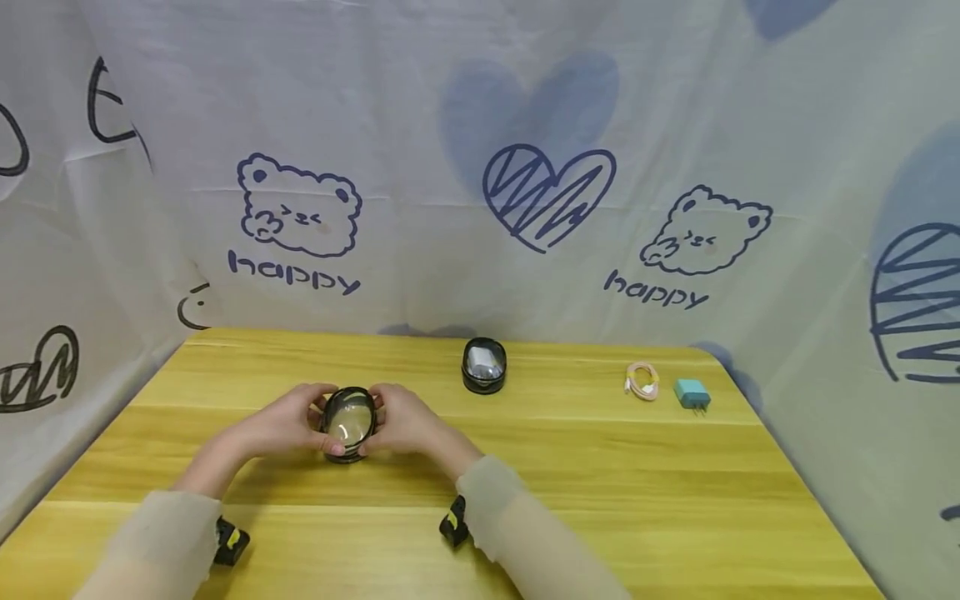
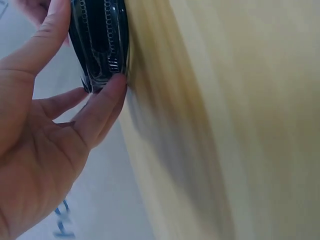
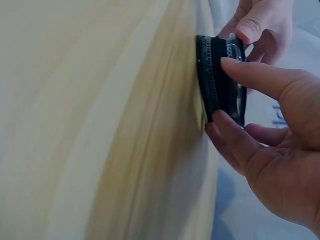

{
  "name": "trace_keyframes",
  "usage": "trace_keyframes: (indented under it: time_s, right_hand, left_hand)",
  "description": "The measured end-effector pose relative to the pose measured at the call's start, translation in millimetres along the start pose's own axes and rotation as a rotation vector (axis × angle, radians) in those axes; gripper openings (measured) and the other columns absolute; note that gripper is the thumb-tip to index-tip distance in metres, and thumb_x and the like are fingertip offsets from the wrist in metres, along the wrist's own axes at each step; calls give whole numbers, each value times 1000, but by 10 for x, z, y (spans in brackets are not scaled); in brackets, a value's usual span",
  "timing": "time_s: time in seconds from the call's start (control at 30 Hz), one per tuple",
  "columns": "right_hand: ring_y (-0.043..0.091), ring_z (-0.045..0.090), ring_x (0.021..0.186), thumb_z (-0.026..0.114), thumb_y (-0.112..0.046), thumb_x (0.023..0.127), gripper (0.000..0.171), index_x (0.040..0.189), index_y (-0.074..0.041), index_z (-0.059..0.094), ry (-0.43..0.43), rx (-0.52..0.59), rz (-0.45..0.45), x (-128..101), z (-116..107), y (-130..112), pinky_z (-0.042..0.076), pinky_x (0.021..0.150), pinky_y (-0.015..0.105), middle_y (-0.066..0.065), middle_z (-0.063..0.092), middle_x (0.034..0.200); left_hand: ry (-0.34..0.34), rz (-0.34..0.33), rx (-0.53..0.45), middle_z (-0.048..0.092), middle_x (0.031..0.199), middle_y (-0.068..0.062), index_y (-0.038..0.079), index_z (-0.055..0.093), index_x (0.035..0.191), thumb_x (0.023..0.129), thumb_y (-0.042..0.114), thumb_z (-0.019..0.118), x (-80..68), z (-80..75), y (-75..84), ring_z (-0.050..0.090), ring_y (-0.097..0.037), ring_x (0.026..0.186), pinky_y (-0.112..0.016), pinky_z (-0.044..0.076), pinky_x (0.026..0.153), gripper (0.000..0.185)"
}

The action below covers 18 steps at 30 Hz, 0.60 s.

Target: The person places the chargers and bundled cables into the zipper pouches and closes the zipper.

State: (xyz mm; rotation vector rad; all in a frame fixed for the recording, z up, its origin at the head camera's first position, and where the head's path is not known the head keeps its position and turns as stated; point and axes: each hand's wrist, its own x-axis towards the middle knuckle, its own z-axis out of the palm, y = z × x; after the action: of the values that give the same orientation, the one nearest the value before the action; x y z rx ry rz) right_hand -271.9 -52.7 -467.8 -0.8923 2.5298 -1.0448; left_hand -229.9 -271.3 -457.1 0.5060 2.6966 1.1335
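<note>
Both of your hands close around the small round case (image 1: 348,422), a black zippered pouch with a clear domed top, and it sits on the tabletop (image 1: 615,467) between them. Your left hand (image 1: 288,427) takes its left side: in the left wrist view the thumb (image 2: 102,107) presses against the lower edge by the zipper while the forefinger (image 2: 50,30) curls over the far rim of the case (image 2: 100,42). Your right hand (image 1: 401,423) takes the other side: in the right wrist view the forefinger (image 3: 260,80) lies across the case (image 3: 220,82) and the thumb (image 3: 232,135) tucks under its edge where it meets the wood. That same view shows your left hand's fingertips (image 3: 255,25) on the far side. Neither grip is wide; the fingers are bent just enough to pinch the case's band from both sides.

The case lies on the near left part of the tabletop, close in front of you. Farther back, near the middle, a second round black case (image 1: 484,365) stands by itself, well apart from your hands. Off to the right along the back edge lie a coiled pinkish cable (image 1: 642,381) and, just beside it, a teal charger plug (image 1: 692,393). A printed cloth (image 1: 480,167) with bears and hearts hangs behind and around the tabletop.
</note>
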Motion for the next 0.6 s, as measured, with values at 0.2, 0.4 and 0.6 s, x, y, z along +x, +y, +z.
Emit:
trace_keyframes:
  time_s: [0.2,0.4,0.6]
  right_hand:
    - [14,62,96,95,-11,71,79,139,4,57,-11,-67,-16,-278,-285,197,52,86,21,13,66,120]
    - [20,66,97,93,-3,69,81,139,7,54,-9,4,-4,-554,-515,416,54,85,24,14,67,117]
    - [24,69,100,91,3,70,86,143,10,47,-15,136,19,-886,-688,680,59,88,32,19,64,121]
  left_hand:
    - [-12,53,43,62,116,-25,-19,48,137,72,25,97,262,249,258,63,-31,101,-48,58,90,93]
    - [-32,61,63,58,119,-25,-16,50,133,72,30,98,452,488,520,61,-31,104,-50,54,94,90]
    - [-51,38,102,53,118,-21,-13,50,133,71,36,98,557,768,815,58,-28,103,-50,51,98,92]
